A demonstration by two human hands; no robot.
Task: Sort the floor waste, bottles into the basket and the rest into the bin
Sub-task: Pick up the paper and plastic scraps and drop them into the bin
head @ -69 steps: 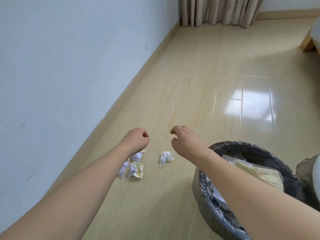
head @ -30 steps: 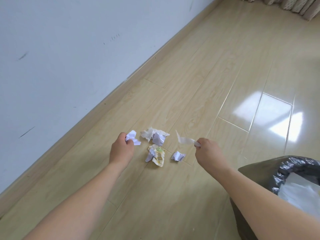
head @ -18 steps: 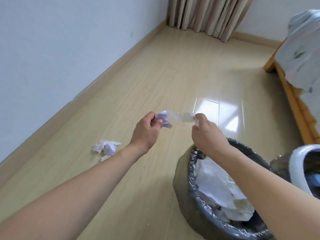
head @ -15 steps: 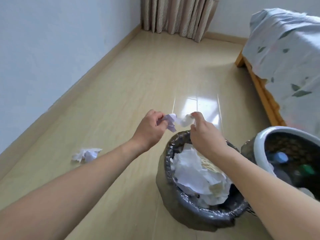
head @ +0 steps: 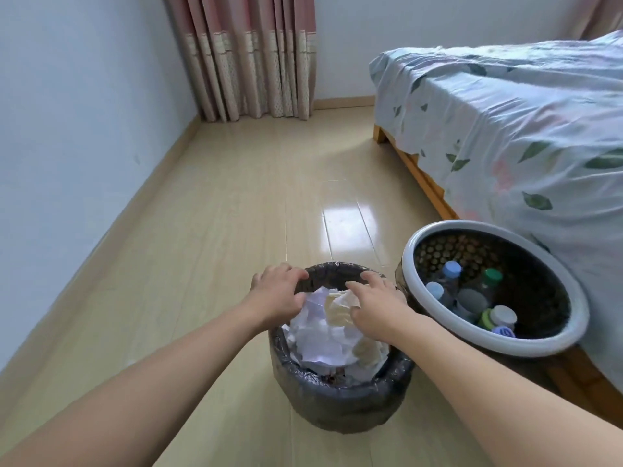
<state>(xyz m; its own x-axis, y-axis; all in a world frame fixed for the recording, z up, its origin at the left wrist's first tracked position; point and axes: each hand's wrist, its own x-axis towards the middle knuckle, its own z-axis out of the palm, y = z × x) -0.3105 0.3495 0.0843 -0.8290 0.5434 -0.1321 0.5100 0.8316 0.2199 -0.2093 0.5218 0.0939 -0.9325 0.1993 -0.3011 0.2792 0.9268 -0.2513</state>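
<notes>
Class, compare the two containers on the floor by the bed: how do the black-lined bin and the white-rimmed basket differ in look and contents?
The bin wears a crinkled black bag over its rim; the basket has a smooth white rim and a dark perforated wall.
The bin holds crumpled paper heaped near its top; the basket holds capped bottles sitting low inside.
The bin looks narrower than the basket.
Both are round, open-topped and stand upright, side by side.

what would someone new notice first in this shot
Both hands, left hand and right hand, hover open over the black-lined bin, heaped with crumpled paper. Right of it, against the bed, stands the white-rimmed basket holding capped bottles.
</notes>
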